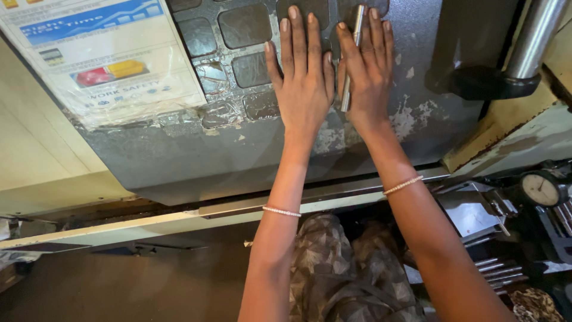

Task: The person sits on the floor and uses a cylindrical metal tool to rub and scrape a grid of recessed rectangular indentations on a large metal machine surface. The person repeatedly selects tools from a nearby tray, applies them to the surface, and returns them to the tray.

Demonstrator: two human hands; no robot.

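Item 1: left hand (305,80). I am seeing it lying flat on the grey machine panel (250,149), fingers straight and spread a little, gripping nothing; the fingertips are resting on the dark square pads (244,25) set into the panel.

Item 2: right hand (368,71). It is pressing flat beside the left, the 2 hands nearly touching. A thin metal rod (351,56) is lying lengthwise under it, running between the first 2 fingers, which are laid straight over it, not curled round it.

Item 3: progress. I am judging that the rod is sitting against the panel, held there by pressure alone; nothing is showing it fixed, so that part appears undone.

Item 4: wrists. Each is wearing 1 thin pale bracelet (282,211).

Item 5: poster (104,53), upper left, rectangular, white under wrinkled clear film, with a blue band at the top and small red and yellow pictures in the middle.

Item 6: round dial gauge (541,189), far right, white face, beside loose metal parts.
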